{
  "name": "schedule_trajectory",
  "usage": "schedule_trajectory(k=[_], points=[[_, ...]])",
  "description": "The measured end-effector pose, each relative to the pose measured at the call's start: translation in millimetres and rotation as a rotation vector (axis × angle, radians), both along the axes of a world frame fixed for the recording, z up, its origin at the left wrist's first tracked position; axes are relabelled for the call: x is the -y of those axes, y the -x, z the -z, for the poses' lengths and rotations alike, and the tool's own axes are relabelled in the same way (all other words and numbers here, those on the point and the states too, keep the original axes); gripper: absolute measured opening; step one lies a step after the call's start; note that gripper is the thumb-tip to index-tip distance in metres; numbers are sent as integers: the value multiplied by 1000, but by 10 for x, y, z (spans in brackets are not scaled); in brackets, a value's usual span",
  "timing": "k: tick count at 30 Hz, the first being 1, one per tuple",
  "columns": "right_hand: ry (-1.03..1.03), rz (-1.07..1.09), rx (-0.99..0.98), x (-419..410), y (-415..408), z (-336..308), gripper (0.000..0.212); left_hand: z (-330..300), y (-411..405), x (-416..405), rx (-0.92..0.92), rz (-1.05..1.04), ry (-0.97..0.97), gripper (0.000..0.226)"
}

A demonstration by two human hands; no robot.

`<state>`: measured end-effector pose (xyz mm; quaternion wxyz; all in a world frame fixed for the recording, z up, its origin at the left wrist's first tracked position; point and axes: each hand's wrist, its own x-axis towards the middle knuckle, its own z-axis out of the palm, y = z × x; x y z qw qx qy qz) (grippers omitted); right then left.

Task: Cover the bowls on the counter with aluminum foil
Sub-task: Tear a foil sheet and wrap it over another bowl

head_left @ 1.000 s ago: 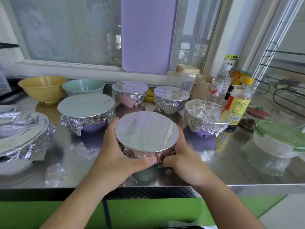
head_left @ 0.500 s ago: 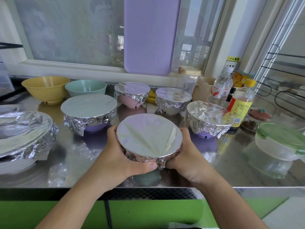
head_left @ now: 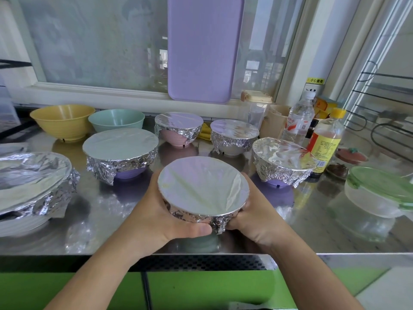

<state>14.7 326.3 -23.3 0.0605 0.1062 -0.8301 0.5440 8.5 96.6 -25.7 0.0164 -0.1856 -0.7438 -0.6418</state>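
From the head view, the left hand (head_left: pixel 154 218) and right hand (head_left: pixel 257 211) each grip, fingers curled, the crimped sides of a small round foil-covered bowl (head_left: pixel 203 189) held above the steel tabletop (head_left: pixel 312 220) near its front edge. Its contents are hidden. The yellow bowl (head_left: pixel 62 120) and mint-green bowl (head_left: pixel 116 119) behind sit uncovered. Since a second ago, the held bowl has lifted and tilted.

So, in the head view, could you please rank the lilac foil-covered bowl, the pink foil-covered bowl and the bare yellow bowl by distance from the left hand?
From the left hand:
1. Lilac foil-covered bowl, just beyond.
2. Pink foil-covered bowl, behind.
3. Bare yellow bowl, far left.
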Motion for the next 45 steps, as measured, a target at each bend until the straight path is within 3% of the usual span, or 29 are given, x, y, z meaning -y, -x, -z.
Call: schedule_trajectory(k=[4, 8, 11, 23, 31, 35, 38, 42, 45], points=[[-141, -88, 56, -157, 43, -43, 111, -17, 31, 53, 18, 10, 30, 127], [-33, -306, 184, -362, -36, -193, 115, -36, 37, 59, 47, 21, 67, 124], [31, -254, 153, -362, -41, -249, 110, -30, 41, 55, 42, 26, 91, 121], [-47, -171, 87, -430, 58, -153, 83, -89, 166, 192, 44, 125, 81, 121], [103, -297, 101, -527, -5, -246, 107, -41, 176, 285, 24, 143, 56, 108], [129, -227, 42, -502, 13, -187, 81, -15, 150, 289, 1, 145, 83, 91], [109, -196, 27, -509, 24, -152, 78, -29, 131, 293, -17, 138, 126, 83], [86, -216, 50, -541, -2, -128, 92, -25, 67, 283, -39, 96, 175, 86], [120, -176, 68, -521, -56, -120, 132, -38, -52, 285, -13, 26, 241, 121]])
